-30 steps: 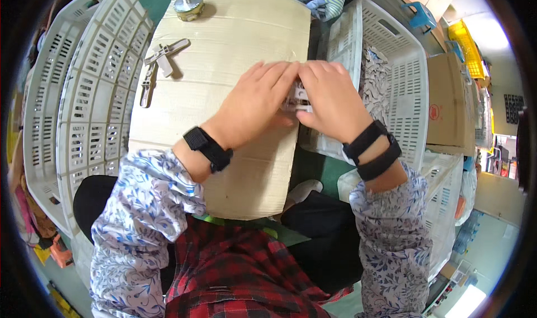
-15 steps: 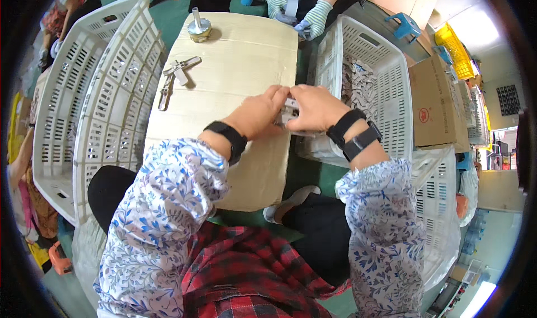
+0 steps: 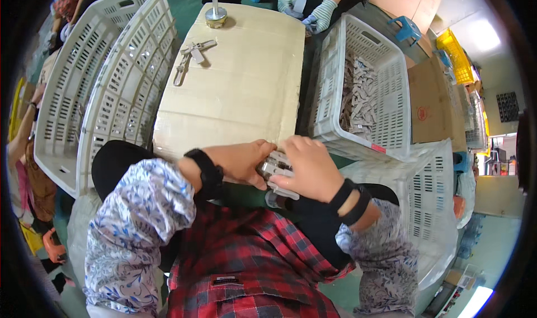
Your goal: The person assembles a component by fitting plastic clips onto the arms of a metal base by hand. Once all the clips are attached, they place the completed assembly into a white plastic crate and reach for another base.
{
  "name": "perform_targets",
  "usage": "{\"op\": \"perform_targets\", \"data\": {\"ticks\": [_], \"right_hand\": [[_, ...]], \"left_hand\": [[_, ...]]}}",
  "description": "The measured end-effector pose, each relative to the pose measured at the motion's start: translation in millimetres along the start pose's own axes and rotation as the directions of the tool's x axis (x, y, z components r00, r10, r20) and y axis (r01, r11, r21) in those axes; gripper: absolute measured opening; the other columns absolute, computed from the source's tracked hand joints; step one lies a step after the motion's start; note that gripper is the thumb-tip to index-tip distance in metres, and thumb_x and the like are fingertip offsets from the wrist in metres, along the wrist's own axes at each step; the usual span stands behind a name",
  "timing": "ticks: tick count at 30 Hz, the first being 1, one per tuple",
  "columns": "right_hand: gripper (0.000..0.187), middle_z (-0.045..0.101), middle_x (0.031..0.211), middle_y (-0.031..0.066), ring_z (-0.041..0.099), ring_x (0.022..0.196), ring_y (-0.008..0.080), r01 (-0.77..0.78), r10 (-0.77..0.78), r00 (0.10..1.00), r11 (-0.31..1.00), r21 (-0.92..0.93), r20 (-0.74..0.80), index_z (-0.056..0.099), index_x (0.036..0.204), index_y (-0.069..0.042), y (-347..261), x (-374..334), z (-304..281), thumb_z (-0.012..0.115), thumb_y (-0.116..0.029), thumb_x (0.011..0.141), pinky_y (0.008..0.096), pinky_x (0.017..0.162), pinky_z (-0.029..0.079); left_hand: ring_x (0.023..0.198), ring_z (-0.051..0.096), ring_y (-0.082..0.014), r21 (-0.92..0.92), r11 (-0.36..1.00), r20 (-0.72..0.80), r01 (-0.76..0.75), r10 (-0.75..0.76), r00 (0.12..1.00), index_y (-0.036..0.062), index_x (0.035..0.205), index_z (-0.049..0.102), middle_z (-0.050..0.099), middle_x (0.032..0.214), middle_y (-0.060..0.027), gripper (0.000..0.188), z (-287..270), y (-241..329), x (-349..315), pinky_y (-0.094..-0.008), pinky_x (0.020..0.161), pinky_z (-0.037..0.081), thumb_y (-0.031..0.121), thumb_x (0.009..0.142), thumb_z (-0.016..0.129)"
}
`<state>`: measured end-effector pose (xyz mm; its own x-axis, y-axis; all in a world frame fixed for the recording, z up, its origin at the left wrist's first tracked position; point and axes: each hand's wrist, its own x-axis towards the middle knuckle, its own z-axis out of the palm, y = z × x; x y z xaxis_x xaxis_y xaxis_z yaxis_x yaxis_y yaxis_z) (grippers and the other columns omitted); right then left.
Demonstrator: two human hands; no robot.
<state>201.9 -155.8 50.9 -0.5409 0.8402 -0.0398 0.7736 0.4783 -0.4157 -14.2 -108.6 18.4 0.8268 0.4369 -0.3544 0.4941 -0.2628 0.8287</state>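
Close to my body, at the near edge of the cardboard-covered table (image 3: pixel 235 88), both hands are together on a silvery, slotted metal piece (image 3: pixel 274 167); its exact kind cannot be made out. My left hand (image 3: pixel 240 160) grips its left side, thumb and fingers closed. From the right, my right hand (image 3: pixel 312 168) curls over it, with the thumb along its near side. The fingers hide much of the piece. Farther off on the cardboard lie flat grey hinge-like pieces (image 3: pixel 197 55). A round metal part with an upright stem (image 3: pixel 216 17) stands beyond them.
To the right, a white plastic crate (image 3: pixel 376 144) holds many small grey parts (image 3: pixel 361 94). Two tall white crates (image 3: pixel 106 111) stand at the left. Across the table, a person's striped gloves (image 3: pixel 320 15) hold something grey. A cardboard box (image 3: pixel 436 105) stands beyond the right crate.
Both hands have come nearer to my body with the metal piece, from above the table to its near edge. The view has shifted slightly.
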Motion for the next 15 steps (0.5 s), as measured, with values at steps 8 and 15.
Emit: {"op": "perform_targets", "data": {"ticks": [8,15], "right_hand": [[0.064,0.059,0.114,0.0158,0.055,0.111,0.0312,0.148,-0.208,0.973,0.896,-0.418,-0.101,0.057,0.117,0.002,-18.0,-16.5,15.9,0.08,-0.022,0.063,0.0419,0.097,0.042],[0.046,0.063,0.096,0.0163,0.061,0.099,0.0341,0.131,-0.134,0.991,0.988,0.077,0.028,0.063,0.1,-0.001,43.6,34.1,-6.7,0.076,-0.034,0.07,0.0431,0.087,0.046]], "left_hand": [[0.124,0.051,-0.0447,0.142,0.989,-0.212,-0.037,0.067,0.975,-0.0043,0.143,0.038,0.048,0.137,-0.0289,0.095,5.1,-4.4,-3.8,-0.0432,0.104,0.044,0.04,0.073,0.086],[0.12,0.053,-0.0353,0.58,0.811,-0.433,-0.078,0.389,0.813,0.0037,0.136,0.047,0.051,0.132,-0.0167,0.08,12.1,13.6,-23.7,-0.047,0.105,0.042,0.017,0.065,0.082]]}}
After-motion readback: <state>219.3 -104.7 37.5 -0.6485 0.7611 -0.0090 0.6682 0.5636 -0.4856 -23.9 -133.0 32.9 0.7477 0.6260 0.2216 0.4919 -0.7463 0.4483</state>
